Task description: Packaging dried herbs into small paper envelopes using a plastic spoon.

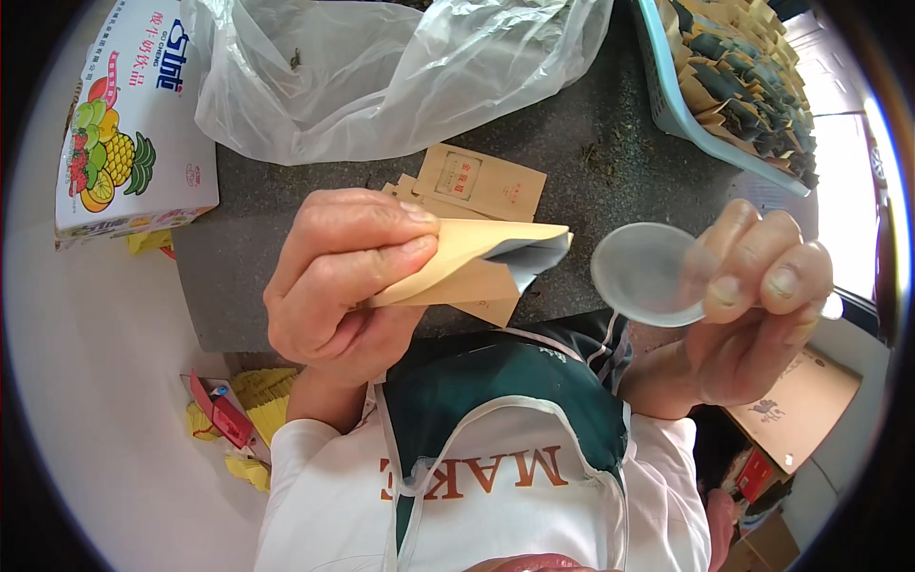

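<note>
My left hand (350, 279) pinches a kraft paper pouch (457, 254) by its closed end, thumb and fingers pressed on its sides. The pouch is tilted sideways, and its spread mouth shows a silvery lining facing right. My right hand (765, 307) holds a small round translucent plastic dish (647, 272) by its edge, a short gap to the right of the pouch mouth. No contents can be made out in the dish. Under the left hand, several flat kraft pouches (493, 186) with printing lie on the dark speckled table (243, 286).
A clear plastic bag (372, 93) with dark leafy bits lies at the back. Back right stands a light blue basket (672, 114) packed with kraft pouches. A printed drinks carton (143, 121) is at the left. Dark crumbs (618, 143) are scattered near the basket. Yellow paper stacks (268, 400) sit below left.
</note>
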`<state>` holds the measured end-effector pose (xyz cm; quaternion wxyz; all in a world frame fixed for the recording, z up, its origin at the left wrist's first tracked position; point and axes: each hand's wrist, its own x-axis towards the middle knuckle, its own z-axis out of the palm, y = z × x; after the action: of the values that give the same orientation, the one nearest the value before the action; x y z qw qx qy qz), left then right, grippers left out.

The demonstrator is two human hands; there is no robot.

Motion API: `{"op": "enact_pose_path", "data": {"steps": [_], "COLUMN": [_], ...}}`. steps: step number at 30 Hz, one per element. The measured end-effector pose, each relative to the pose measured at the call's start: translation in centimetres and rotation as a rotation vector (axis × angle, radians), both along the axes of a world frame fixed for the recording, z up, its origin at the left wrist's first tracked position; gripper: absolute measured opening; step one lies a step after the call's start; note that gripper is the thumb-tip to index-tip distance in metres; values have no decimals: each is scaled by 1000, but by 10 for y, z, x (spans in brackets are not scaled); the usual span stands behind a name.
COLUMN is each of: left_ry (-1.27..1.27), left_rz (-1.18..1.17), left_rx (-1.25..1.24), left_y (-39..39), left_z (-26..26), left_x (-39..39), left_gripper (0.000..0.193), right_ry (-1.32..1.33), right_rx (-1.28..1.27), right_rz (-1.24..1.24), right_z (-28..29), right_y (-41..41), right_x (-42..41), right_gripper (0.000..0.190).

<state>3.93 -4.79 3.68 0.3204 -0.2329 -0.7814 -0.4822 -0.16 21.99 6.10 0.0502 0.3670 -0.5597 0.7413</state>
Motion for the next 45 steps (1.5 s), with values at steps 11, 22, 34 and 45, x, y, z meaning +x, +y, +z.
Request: {"op": "enact_pose_path", "data": {"steps": [11,22,34,45], "left_ry": [87,-159,89,-227], "left_rz": [14,-155,64,178], "left_rx": [-337,-188,-87,134], "left_y": [0,-17,-38,-64], "left_z": [12,36,51,44], "left_x": [4,-15,-68,-116], "left_gripper": [23,73,55,39], "right_ry": [-190,331,-164,6], "right_rx": [163,369,63,203], "right_rz": [-121,-201,112,-413], "right_z": [2,41,60,73], "right_y": [-41,-58,-103,-125], "right_x": [13,-10,-76,-144], "right_gripper": [28,18,25,19]}}
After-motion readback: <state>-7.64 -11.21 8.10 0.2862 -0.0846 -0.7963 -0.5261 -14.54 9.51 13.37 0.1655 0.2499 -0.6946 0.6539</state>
